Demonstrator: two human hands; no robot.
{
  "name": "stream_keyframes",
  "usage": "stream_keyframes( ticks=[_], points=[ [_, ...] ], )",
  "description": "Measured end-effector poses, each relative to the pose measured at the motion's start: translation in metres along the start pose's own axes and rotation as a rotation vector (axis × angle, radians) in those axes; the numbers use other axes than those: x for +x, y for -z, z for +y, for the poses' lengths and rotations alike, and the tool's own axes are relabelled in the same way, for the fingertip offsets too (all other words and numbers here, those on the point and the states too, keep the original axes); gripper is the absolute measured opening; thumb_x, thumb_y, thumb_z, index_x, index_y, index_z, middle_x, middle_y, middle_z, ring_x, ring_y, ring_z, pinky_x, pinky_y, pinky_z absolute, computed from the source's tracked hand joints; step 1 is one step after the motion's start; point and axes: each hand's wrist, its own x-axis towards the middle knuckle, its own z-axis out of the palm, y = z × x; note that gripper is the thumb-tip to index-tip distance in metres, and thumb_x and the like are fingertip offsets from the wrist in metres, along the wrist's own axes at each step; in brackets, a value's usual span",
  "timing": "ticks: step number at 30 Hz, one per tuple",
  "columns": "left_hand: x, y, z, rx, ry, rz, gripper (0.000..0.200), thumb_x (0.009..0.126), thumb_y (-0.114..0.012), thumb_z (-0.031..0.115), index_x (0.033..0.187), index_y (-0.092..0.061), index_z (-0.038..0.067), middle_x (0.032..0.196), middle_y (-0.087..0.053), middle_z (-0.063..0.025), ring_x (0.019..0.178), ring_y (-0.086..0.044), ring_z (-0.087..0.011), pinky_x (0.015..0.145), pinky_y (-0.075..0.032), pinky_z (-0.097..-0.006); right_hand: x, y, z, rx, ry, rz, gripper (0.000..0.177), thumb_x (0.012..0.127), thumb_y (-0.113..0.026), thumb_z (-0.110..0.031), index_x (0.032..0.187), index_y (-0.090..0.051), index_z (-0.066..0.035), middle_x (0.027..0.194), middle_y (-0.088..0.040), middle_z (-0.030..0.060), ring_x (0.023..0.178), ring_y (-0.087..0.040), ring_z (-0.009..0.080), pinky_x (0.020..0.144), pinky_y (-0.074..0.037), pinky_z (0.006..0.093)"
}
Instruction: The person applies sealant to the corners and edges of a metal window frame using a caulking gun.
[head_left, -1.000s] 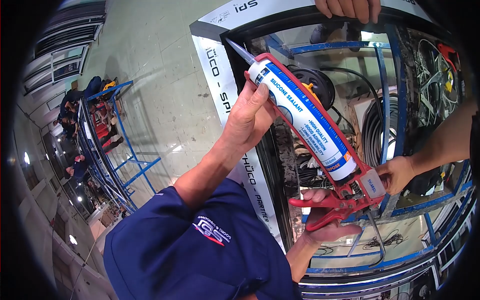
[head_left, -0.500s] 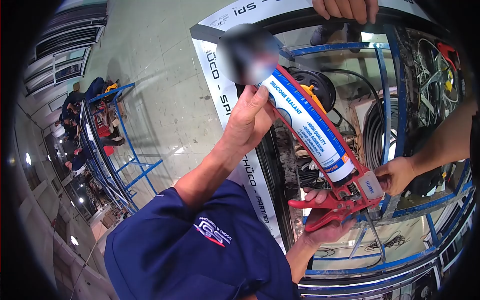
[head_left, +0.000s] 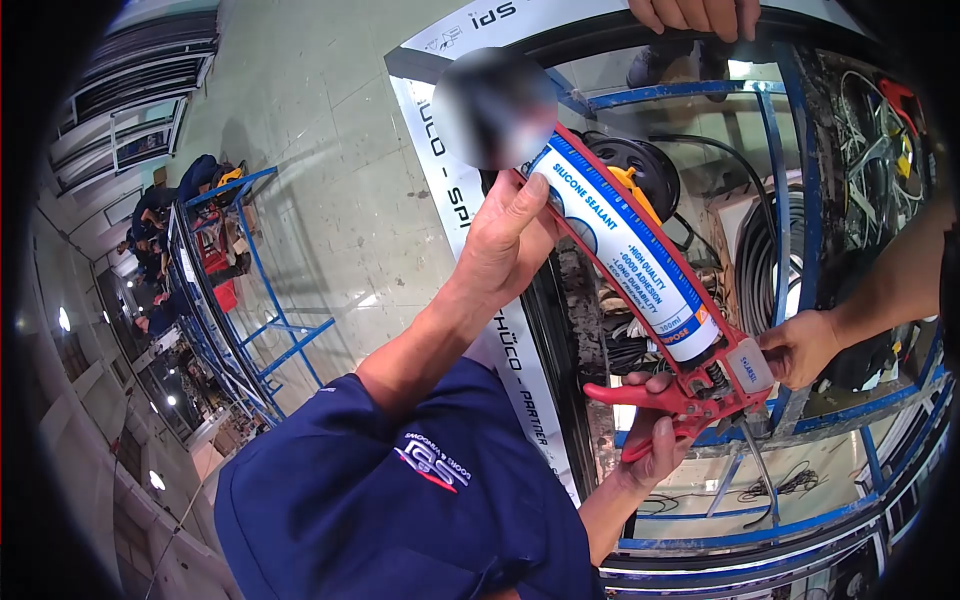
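Note:
A red caulking gun (head_left: 752, 368), loaded with a white and blue silicone sealant cartridge (head_left: 655, 265), lies diagonally in front of me. My left hand (head_left: 515, 228) is closed round its front end, thumb along the cartridge. A blurred patch covers the nozzle end. My right hand (head_left: 655, 462) wraps round the red trigger handle (head_left: 640, 398), with its thumb over the lower lever and fingertips showing above. Another person's hand (head_left: 802, 347) touches the gun's back end from the right. The bent metal rod (head_left: 757, 465) sticks out behind the gun.
Under the gun stands a blue metal frame (head_left: 690, 97) with a black cable reel (head_left: 645, 180) and coiled cables. A black profile with white printed film (head_left: 520, 385) runs beside me. Another person's fingers (head_left: 695, 15) rest on its far edge. People work at a bench (head_left: 215, 250) on the left.
My right hand has closed further round the trigger handle, its thumb now over the lever. The gun has shifted slightly right and down in view; my left hand keeps its hold.

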Motion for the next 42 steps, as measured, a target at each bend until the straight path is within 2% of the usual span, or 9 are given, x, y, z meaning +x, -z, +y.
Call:
stream_keyframes(
  ticks=[4,7,11,19,24,27,34,37,42],
  points=[
    [0.000,-0.002,0.000,-0.016,-0.011,-0.002,0.051,0.100,-0.059,0.029,0.141,-0.035,0.010,0.134,-0.050,-0.0093,0.128,-0.049,-0.0238,0.110,-0.038,-0.0481,0.005,0.004,0.009,0.104,0.082,-0.010,0.099,0.082,-0.065,-0.069,0.150,-0.030,-0.006,0.117,-0.059,0.0186,0.106,-0.062,0.0336,0.096,-0.050,0.0493],
    [0.005,0.005,-0.008,-0.001,-0.090,-0.038,0.049,0.102,-0.056,0.024,0.143,-0.036,0.008,0.137,-0.050,-0.0103,0.128,-0.050,-0.0260,0.111,-0.038,-0.0484,0.002,0.019,0.016,0.340,0.038,0.234,0.115,0.075,-0.020,-0.095,0.145,-0.038,-0.006,0.131,-0.055,0.0226,0.107,-0.061,0.0444,0.099,-0.045,0.0630],
    [0.004,0.009,-0.011,0.003,-0.052,-0.023,0.048,0.102,-0.055,0.030,0.140,-0.043,0.004,0.135,-0.055,-0.0109,0.130,-0.049,-0.0272,0.113,-0.034,-0.0485,-0.004,0.022,0.011,0.239,-0.067,0.555,0.092,0.091,-0.026,-0.080,0.145,-0.041,-0.006,0.135,-0.054,0.0151,0.119,-0.055,0.0337,0.105,-0.041,0.0519],
    [0.006,0.001,-0.010,0.035,-0.095,-0.032,0.049,0.103,-0.053,0.032,0.140,-0.042,0.003,0.138,-0.052,-0.0105,0.130,-0.048,-0.0249,0.115,-0.033,-0.0442,-0.010,0.033,0.017,0.204,0.105,0.118,0.069,0.086,-0.060,-0.037,0.143,-0.040,-0.004,0.138,-0.048,0.0176,0.121,-0.052,0.0363,0.098,-0.044,0.0473],
    [0.002,-0.001,-0.001,-0.017,0.004,0.004,0.054,0.099,-0.061,0.032,0.141,-0.040,0.006,0.133,-0.055,-0.0093,0.127,-0.052,-0.0231,0.110,-0.038,-0.0454,0.005,0.015,0.016,0.378,0.166,0.098,0.095,0.085,-0.060,-0.070,0.154,-0.029,-0.012,0.149,-0.043,0.0129,0.124,-0.052,0.0350,0.103,-0.045,0.0490],
    [0.003,-0.002,0.000,0.010,0.011,-0.006,0.053,0.099,-0.062,0.033,0.139,-0.037,0.010,0.132,-0.054,-0.0095,0.126,-0.053,-0.0234,0.107,-0.040,-0.0492,0.005,0.008,0.006,0.295,0.021,0.397,0.090,0.089,-0.056,-0.068,0.154,-0.028,-0.013,0.148,-0.043,0.0133,0.125,-0.052,0.0337,0.103,-0.046,0.0492],
    [0.002,-0.005,0.004,0.038,0.013,-0.040,0.057,0.098,-0.063,0.034,0.140,-0.032,0.011,0.132,-0.053,-0.0112,0.126,-0.052,-0.0249,0.106,-0.041,-0.0512,0.000,0.024,0.020,0.182,0.201,0.120,0.083,0.094,-0.048,-0.063,0.154,-0.027,-0.010,0.146,-0.044,0.0164,0.124,-0.054,0.0366,0.102,-0.045,0.0469],
    [0.004,-0.005,0.004,0.043,0.013,-0.045,0.057,0.098,-0.063,0.034,0.140,-0.033,0.011,0.132,-0.053,-0.0109,0.126,-0.052,-0.0247,0.106,-0.042,-0.0505,0.004,0.016,0.009,0.431,0.137,0.121,0.085,0.093,-0.049,-0.065,0.154,-0.027,-0.010,0.145,-0.045,0.0152,0.122,-0.056,0.0358,0.102,-0.046,0.0465],
    [0.003,-0.001,0.003,0.026,0.032,-0.024,0.058,0.098,-0.062,0.034,0.141,-0.032,0.011,0.132,-0.053,-0.0096,0.125,-0.053,-0.0237,0.105,-0.042,-0.0497,-0.004,0.019,0.004,0.026,0.008,0.349,0.098,0.088,-0.042,-0.079,0.153,-0.029,-0.008,0.138,-0.050,0.0213,0.114,-0.059,0.0352,0.090,-0.052,0.0450]
  ],
)
